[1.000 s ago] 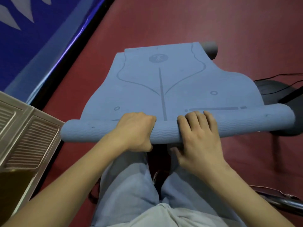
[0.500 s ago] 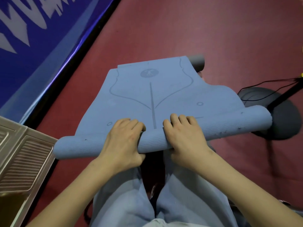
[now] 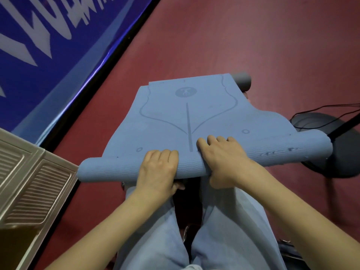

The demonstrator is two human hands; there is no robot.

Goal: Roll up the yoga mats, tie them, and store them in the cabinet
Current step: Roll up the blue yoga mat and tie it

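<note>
Mat (image 3: 194, 121) is lying half rolled over the person's knees; left hand (image 3: 157, 169) and right hand (image 3: 224, 158) are grasping its roll, fingers curling over the top.

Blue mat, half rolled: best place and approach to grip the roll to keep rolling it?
Probably the middle of the rolled part, from the near side and above, where the left hand and right hand sit either side of the printed centre line. It is a long, soft tube, so paired central grips should keep it even.
</note>
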